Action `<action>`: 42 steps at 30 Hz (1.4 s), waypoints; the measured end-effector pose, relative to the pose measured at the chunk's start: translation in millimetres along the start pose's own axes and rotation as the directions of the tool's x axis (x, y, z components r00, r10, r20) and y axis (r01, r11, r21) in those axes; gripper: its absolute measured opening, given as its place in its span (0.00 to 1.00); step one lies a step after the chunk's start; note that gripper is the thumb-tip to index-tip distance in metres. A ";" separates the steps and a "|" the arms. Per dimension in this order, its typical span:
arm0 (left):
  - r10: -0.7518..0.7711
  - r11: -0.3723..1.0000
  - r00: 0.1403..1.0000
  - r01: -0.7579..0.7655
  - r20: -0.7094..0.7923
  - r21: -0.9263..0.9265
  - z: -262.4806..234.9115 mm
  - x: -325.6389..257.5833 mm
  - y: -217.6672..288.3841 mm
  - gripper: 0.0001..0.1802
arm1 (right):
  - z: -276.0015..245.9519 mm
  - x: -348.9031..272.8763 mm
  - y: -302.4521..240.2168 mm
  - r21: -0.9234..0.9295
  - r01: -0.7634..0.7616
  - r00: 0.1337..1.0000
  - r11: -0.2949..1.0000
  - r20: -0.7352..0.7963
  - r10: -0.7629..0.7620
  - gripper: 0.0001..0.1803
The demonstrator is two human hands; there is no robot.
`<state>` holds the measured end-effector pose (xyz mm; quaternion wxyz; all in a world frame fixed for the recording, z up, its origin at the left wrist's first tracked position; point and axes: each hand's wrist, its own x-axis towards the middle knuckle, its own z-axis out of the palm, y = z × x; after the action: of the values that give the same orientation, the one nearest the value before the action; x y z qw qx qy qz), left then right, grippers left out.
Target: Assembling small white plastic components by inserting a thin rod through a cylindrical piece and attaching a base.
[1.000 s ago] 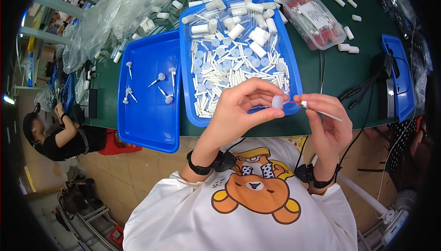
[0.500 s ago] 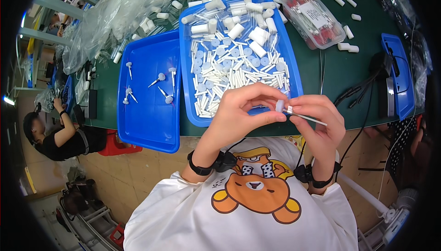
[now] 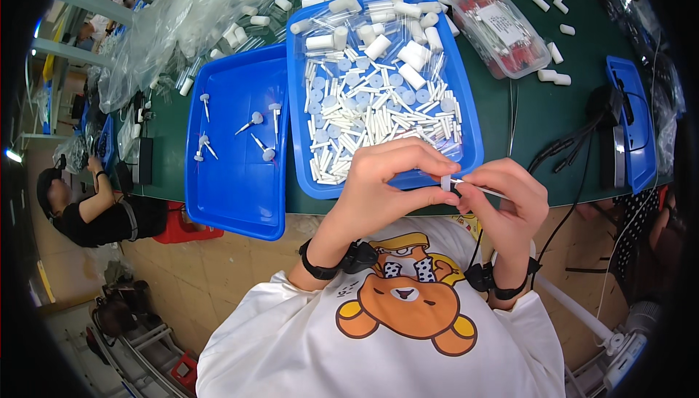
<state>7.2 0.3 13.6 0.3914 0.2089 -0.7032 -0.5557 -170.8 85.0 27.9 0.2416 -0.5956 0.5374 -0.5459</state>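
Between its thumb and fingertips my left hand (image 3: 397,180) pinches a pale round disc (image 3: 446,182) edge-on. My right hand (image 3: 506,194) closes on a thin white rod (image 3: 486,190), whose tip meets the disc. Just beyond my hands stands a blue tray (image 3: 475,129) with many short white sticks, translucent discs, white foam cylinders and clear tubes. To its left, a second blue tray (image 3: 237,198) holds several finished-looking pieces, each a disc on a rod, such as one piece (image 3: 268,153) near its right side. My fingers hide part of the rod and disc.
A clear plastic box (image 3: 499,30) with red-and-white thin parts stands at the back right. Loose foam cylinders (image 3: 555,52) lie around it. Clear plastic bags (image 3: 175,20) pile at the back left. Black cables (image 3: 561,147) and a small blue tray (image 3: 633,118) are at the right. Another person (image 3: 87,205) sits far left.
The rod's tip has come up against the disc, and the disc has turned more edge-on. My right hand has shifted slightly, with its fingers closer around the rod.
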 end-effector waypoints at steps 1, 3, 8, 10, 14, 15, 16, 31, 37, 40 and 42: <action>0.007 1.000 1.000 -0.007 -0.002 0.026 -0.6 -0.2 0.7 0.17 | 2.0 -0.3 -1.0 0.118 -0.087 0.996 0.989 0.006 0.087 0.07; 0.022 0.997 1.000 -0.022 -0.005 0.079 -2.7 0.0 4.5 0.17 | 5.2 -0.2 -2.9 0.345 -0.254 0.966 0.904 0.048 0.253 0.06; -0.014 0.999 1.000 0.014 0.002 0.044 -7.3 0.7 0.0 0.18 | 10.0 0.4 1.5 0.425 -0.367 0.928 0.827 0.104 0.358 0.05; -0.031 1.000 0.999 0.031 0.012 0.001 -8.9 -0.6 -4.1 0.19 | 12.9 0.2 4.4 0.481 -0.376 0.922 0.792 0.114 0.369 0.05; -0.049 0.997 0.998 0.046 -0.041 -0.059 -6.6 -3.1 -8.5 0.15 | 20.0 -1.4 3.6 0.549 -0.400 0.904 0.734 0.104 0.414 0.05; -0.047 0.997 0.997 0.042 -0.064 -0.072 -5.4 -3.1 -9.2 0.13 | 21.9 -2.2 2.6 0.552 -0.409 0.896 0.727 0.091 0.435 0.05; -0.046 0.997 0.997 0.042 -0.067 -0.060 -5.0 -2.9 -8.8 0.13 | 23.3 -3.2 3.4 0.565 -0.426 0.885 0.707 0.097 0.456 0.04; -0.088 0.994 0.988 0.079 0.127 0.074 -14.5 -26.1 4.4 0.17 | -4.7 -6.0 21.2 0.505 -0.730 0.661 0.460 0.692 0.290 0.11; -0.218 0.975 0.974 0.215 0.054 0.059 -14.3 -17.1 10.5 0.22 | 5.9 -10.4 25.2 0.456 -0.607 0.772 0.651 0.531 0.349 0.11; -0.368 0.928 0.920 0.372 -0.135 0.002 -17.9 -9.8 1.2 0.17 | 3.7 -7.1 21.7 0.510 -0.611 0.790 0.605 0.440 0.426 0.15; -0.324 0.872 0.892 0.411 -0.316 0.265 -18.9 -6.0 -15.6 0.13 | -0.2 -5.5 23.1 0.541 -0.587 0.809 0.602 0.360 0.465 0.19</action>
<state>23.4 -11.6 -1.6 0.3271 0.4727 -0.6739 -0.4642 -178.8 83.0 5.6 0.6244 -0.3406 0.4501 -0.5399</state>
